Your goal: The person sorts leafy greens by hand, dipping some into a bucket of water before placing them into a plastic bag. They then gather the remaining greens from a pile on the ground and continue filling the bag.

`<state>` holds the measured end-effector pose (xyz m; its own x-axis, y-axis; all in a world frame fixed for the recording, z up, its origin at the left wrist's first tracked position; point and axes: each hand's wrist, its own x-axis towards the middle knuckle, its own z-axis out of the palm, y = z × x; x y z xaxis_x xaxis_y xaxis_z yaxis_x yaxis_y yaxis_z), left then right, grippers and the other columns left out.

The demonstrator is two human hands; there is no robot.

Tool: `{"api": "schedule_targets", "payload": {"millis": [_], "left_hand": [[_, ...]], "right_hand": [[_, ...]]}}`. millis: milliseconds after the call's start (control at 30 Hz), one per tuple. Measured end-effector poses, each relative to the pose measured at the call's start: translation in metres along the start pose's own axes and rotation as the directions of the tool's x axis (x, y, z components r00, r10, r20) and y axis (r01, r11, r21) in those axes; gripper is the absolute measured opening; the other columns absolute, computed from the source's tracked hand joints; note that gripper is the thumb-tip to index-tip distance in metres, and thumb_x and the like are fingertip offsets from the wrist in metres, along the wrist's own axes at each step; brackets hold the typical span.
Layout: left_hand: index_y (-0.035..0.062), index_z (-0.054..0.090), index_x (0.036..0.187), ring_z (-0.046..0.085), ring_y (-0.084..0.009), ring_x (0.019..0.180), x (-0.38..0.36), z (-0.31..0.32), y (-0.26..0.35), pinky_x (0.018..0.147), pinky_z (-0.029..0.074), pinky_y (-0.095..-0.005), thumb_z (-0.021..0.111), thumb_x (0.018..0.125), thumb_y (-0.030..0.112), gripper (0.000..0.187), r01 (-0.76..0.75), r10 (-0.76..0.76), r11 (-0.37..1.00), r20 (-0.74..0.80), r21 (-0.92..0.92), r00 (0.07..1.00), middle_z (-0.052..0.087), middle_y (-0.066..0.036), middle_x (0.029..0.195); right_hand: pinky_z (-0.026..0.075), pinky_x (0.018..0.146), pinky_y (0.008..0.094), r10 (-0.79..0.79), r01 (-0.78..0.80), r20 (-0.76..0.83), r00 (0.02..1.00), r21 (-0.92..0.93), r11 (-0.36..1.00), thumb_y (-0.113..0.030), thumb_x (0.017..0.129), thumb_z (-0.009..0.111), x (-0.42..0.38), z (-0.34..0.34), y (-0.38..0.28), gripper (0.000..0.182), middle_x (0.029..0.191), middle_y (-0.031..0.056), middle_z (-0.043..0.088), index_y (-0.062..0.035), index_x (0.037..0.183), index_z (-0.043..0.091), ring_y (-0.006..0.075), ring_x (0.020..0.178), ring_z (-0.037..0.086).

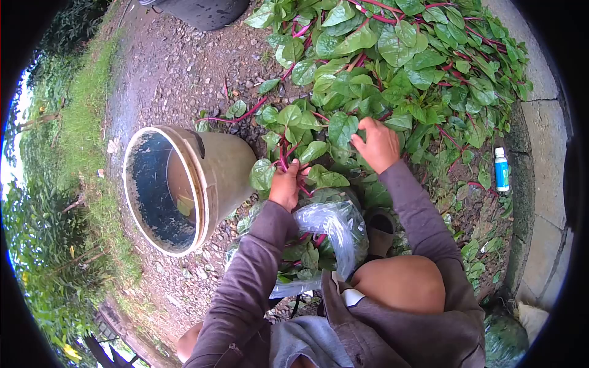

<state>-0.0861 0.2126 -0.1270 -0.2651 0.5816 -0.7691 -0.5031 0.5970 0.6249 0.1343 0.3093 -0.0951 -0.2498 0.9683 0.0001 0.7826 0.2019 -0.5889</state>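
In the head view, the left hand (288, 187) was closed around the red stems of a leafy bunch (289, 152), which stood up from the fist, its green leaves spreading above the fingers. The right hand (378, 146) was just to the right, fingers bent and thumb pointing toward a broad leaf (342, 129); whether it pinched anything could not be told. Right below the left hand, in front of the person's body, was a clear plastic bag (343, 228) with more leaves and red stems in it. A large pile (399, 52) of the same greens lay on the ground beyond the hands, reaching to the right. To the left of the bag stood a bucket (228, 161) with murky water (181, 178) inside and a leaf in it. A small blue-and-white bottle (502, 170) was on the right, near the curb (545, 147). A dark tub (211, 12) showed at the top edge.
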Motion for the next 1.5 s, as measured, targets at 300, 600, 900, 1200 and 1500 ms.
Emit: {"api": "schedule_targets", "payload": {"millis": [300, 600, 900, 1200, 1500], "left_hand": [[0.0014, 0.055, 0.101, 0.060, -0.0134, 0.078, -0.001, 0.012, -0.020, 0.072, 0.049, -0.0276, 0.062, 0.085, 0.032, 0.035, -0.145, 0.093, 0.935, 0.171, 0.325, 0.981, 0.063, -0.006, 0.092], [0.0092, 0.060, 0.089, 0.050, -0.0153, 0.062, 0.030, 0.044, 0.007, 0.063, 0.041, -0.0247, 0.068, 0.077, 0.034, 0.029, 0.249, -0.247, 0.847, -0.067, 0.469, 0.967, 0.058, -0.001, 0.074], [0.0033, 0.059, 0.097, 0.060, -0.0149, 0.073, 0.010, 0.017, 0.036, 0.061, 0.046, -0.0285, 0.059, 0.084, 0.014, 0.017, -0.094, 0.095, 0.996, 0.103, -0.010, 0.990, 0.063, -0.005, 0.085], [0.0049, 0.061, 0.087, 0.048, -0.0066, 0.061, -0.017, -0.020, 0.112, 0.054, 0.038, -0.0241, 0.064, 0.082, 0.019, 0.016, -0.413, 0.445, 0.876, -0.086, 0.249, 0.892, 0.056, 0.002, 0.074], [0.0049, 0.053, 0.113, 0.053, -0.0101, 0.094, -0.018, -0.005, 0.089, 0.081, 0.041, -0.0257, 0.074, 0.075, 0.016, 0.045, -0.373, 0.252, 0.857, 0.344, 0.356, 0.905, 0.058, 0.000, 0.104]], "right_hand": [[0.048, 0.065, 0.0435, 0.021, 0.035, 0.263, 0.964, -0.207, 0.978, -0.029, 0.069, 0.068, -0.036, 0.050, 0.038, 0.027, 0.075, 0.0149, 0.061, -0.0035, 0.075, 0.062, 0.0330, 0.070, 0.061], [0.047, 0.065, 0.0433, 0.008, -0.073, 0.287, 0.958, 0.215, 0.974, -0.018, 0.068, 0.061, -0.028, 0.091, 0.003, 0.013, 0.076, 0.0126, 0.061, -0.0062, 0.074, 0.062, 0.0319, 0.071, 0.060], [0.049, 0.071, 0.0376, -0.323, 0.311, 0.105, 0.940, 0.121, 0.943, -0.008, 0.076, 0.053, 0.037, 0.034, -0.004, 0.015, 0.087, 0.0111, 0.061, -0.0058, 0.089, 0.061, 0.0301, 0.079, 0.060], [0.048, 0.070, 0.0392, -0.347, 0.512, 0.417, 0.840, -0.397, 0.762, -0.012, 0.076, 0.052, 0.061, 0.028, -0.008, 0.016, 0.075, 0.0086, 0.065, -0.0107, 0.072, 0.067, 0.0238, 0.077, 0.064], [0.042, 0.076, 0.0332, -0.756, 0.797, 0.256, 0.602, -0.132, 0.590, -0.016, 0.071, 0.058, 0.073, 0.011, -0.126, 0.009, 0.077, 0.0040, 0.060, -0.0083, 0.070, 0.063, 0.0209, 0.082, 0.057]]}}
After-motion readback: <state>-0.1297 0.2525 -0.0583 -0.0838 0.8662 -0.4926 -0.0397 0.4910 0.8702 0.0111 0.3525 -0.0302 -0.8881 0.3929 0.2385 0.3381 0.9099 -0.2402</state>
